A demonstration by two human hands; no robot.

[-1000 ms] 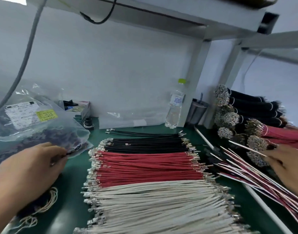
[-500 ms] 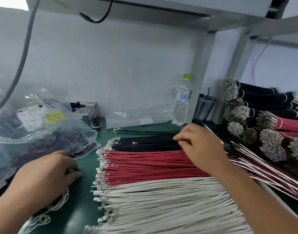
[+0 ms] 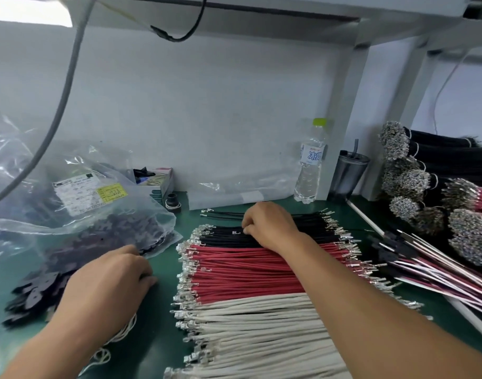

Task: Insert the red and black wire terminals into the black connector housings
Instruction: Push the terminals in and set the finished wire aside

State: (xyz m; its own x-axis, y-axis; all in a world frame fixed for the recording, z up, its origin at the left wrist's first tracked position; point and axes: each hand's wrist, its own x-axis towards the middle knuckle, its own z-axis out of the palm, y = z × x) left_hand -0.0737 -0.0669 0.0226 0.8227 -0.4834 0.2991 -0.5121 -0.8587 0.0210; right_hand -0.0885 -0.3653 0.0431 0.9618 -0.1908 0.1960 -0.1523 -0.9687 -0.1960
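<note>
Rows of black wires point(image 3: 316, 228), red wires point(image 3: 248, 272) and white wires point(image 3: 261, 332) with metal terminals lie on the green mat point(image 3: 163, 272). My right hand point(image 3: 269, 225) reaches over the red row, and its curled fingertips pinch a black wire near the left end of the black row. Loose black connector housings point(image 3: 35, 294) are piled at the left. My left hand point(image 3: 106, 285) lies palm down beside that pile, fingertips on the mat. Whatever is under its palm is hidden.
A clear bag of housings point(image 3: 84, 214) sits at back left, with a small box point(image 3: 155, 184) behind it. A water bottle point(image 3: 310, 165) and dark cup point(image 3: 349, 176) stand at the wall. Bundled wires point(image 3: 414, 181) and assembled harnesses point(image 3: 425, 261) fill the right side.
My right hand swung from the harnesses at the right over to the black wires and closed its fingers there. My left hand slid from the bag's edge onto the mat.
</note>
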